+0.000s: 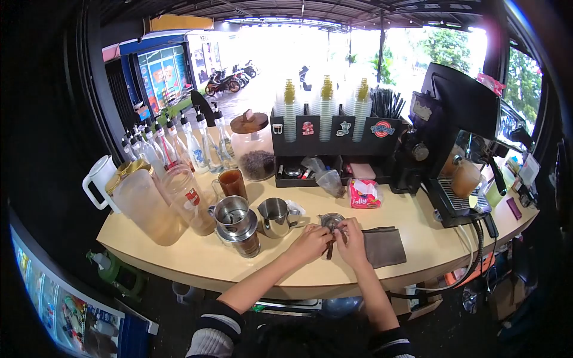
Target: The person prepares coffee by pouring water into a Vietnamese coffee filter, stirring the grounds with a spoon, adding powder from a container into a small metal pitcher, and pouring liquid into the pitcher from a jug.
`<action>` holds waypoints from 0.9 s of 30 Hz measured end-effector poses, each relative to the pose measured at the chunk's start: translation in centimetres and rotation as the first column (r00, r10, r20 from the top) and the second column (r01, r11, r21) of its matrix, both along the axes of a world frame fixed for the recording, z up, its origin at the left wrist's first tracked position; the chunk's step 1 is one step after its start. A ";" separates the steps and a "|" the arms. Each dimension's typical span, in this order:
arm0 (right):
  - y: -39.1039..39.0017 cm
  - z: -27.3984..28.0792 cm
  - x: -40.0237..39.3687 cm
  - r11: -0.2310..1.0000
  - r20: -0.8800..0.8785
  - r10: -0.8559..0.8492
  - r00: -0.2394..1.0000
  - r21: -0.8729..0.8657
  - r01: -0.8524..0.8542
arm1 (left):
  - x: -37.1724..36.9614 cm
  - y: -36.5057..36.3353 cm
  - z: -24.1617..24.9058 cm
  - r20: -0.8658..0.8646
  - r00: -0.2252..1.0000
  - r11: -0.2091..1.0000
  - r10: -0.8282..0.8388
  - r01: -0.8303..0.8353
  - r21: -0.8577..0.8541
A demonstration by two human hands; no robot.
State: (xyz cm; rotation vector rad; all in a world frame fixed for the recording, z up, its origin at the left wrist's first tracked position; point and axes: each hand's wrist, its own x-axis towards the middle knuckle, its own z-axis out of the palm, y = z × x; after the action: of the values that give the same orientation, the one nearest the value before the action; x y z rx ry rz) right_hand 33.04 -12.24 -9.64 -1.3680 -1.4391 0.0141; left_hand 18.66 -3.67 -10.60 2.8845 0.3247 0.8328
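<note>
A round metal portafilter point(332, 219) with a dark handle lies at the counter's front edge, its handle toward me. My left hand point(313, 242) has its fingers closed at the portafilter's near left rim. From the other side my right hand point(351, 240) pinches at the same rim, the fingertips of both hands almost meeting. Exactly what the fingertips grip is partly hidden. Beside my right hand lies a folded dark cloth point(385, 246). Left of my hands stand a steel milk pitcher point(274, 216) and a metal drip filter point(234, 216) on a glass of dark liquid point(246, 244).
An espresso machine point(459, 113) stands at the right, its cables hanging over the front edge. At the back is a black cup organizer point(334, 140). A red pack point(364, 194) lies before it. Pitchers point(146, 203), syrup bottles point(194, 143) and a jar point(253, 146) crowd the left.
</note>
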 end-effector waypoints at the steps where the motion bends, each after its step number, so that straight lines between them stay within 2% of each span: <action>1: 0.0 0.0 0.0 1.000 0.003 -0.009 1.000 -0.001 0.009 | -0.1 -0.1 0.2 -0.045 0.999 0.999 0.005 -0.006 -0.038; 7: 0.0 0.1 0.1 1.000 0.017 -0.008 1.000 -0.005 0.008 | -2.1 -0.9 2.2 -0.011 1.000 0.982 -0.023 0.020 -0.186; 14: 0.0 -0.6 0.1 0.999 -0.052 0.021 0.998 -0.026 -0.023 | -8.8 -3.6 7.6 0.115 0.989 0.971 -0.091 0.114 -0.208; 15: 0.0 -0.4 -0.1 0.999 -0.055 0.041 0.998 -0.024 -0.043 | -10.1 -3.9 8.4 0.203 0.972 0.984 -0.120 0.144 -0.107; 16: -0.1 0.0 -0.1 1.000 0.008 0.012 1.000 0.006 -0.013 | -11.6 -4.4 9.4 0.199 0.975 0.987 -0.100 0.122 -0.104; 17: 0.0 0.6 -0.4 0.999 0.070 -0.019 0.997 0.041 0.016 | -13.5 -4.9 10.4 0.321 0.944 0.992 -0.079 0.105 -0.063; 19: 0.5 2.3 -0.9 0.998 0.072 0.003 0.997 0.065 -0.008 | -17.4 -4.6 11.2 0.542 0.839 0.998 -0.039 0.010 0.056; 21: 1.2 4.8 -2.5 0.996 0.071 0.015 0.997 0.083 -0.021 | -21.5 -2.6 9.0 0.726 0.681 0.990 0.094 -0.140 0.003; 23: 2.3 7.9 -4.3 0.963 0.212 0.023 0.977 0.256 -0.079 | -24.7 0.3 6.3 0.832 0.467 0.931 0.300 -0.334 -0.148; 24: 2.6 9.2 -5.4 0.963 0.208 0.027 0.978 0.257 -0.081 | -25.4 1.4 5.9 0.829 0.470 0.930 0.302 -0.338 -0.147; 26: 3.5 11.5 -7.9 0.959 0.212 0.103 0.972 0.238 -0.154 | -26.5 3.6 5.4 0.679 0.283 0.725 0.678 -0.411 -0.552; 27: 4.0 12.4 -9.1 0.948 0.216 0.161 0.963 0.236 -0.211 | -27.1 5.1 4.2 0.578 0.325 0.663 0.748 -0.400 -0.633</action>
State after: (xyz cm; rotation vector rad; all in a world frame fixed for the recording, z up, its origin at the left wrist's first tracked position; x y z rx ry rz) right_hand 23.93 -8.22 2.80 -1.0385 -1.6671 -0.1828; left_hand -8.44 1.44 -6.38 1.6351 1.2890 1.8417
